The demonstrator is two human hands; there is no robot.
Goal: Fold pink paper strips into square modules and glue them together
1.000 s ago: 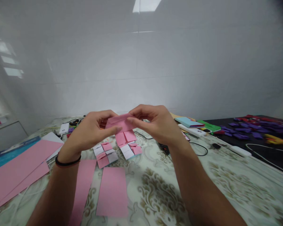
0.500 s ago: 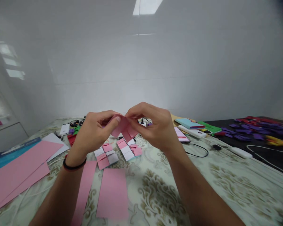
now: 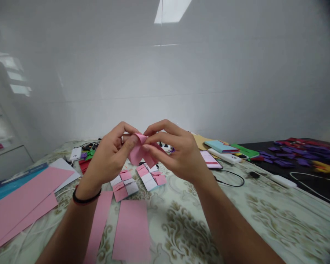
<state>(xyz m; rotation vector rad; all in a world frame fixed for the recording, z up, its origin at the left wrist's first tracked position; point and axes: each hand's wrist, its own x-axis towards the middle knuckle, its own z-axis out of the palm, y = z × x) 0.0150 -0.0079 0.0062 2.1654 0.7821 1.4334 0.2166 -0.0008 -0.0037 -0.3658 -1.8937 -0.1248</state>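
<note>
A folded piece of pink paper (image 3: 137, 153) is held up above the table between my two hands. My left hand (image 3: 114, 150) pinches its left side between thumb and fingers. On the other side, my right hand (image 3: 170, 148) grips its upper right edge with the fingertips. Below the hands lie two pink-and-white folded paper pieces, one on the left (image 3: 123, 185) and one on the right (image 3: 151, 178). Nearer to me are a flat pink rectangle (image 3: 132, 231) and a pink strip (image 3: 100, 223), partly covered by my left forearm.
Large pink sheets (image 3: 24, 201) and a blue packet (image 3: 19, 183) lie at the left. On the right are a phone (image 3: 210, 160), a light blue notebook (image 3: 221, 146), a white power bank (image 3: 224, 156) and cables. Purple paper pieces (image 3: 288, 154) cover a black surface (image 3: 313, 179).
My left hand's fingers have shifted up along the pink paper, and my right fingers have spread over its upper edge. A corner of the paper now stands folded up between them.
</note>
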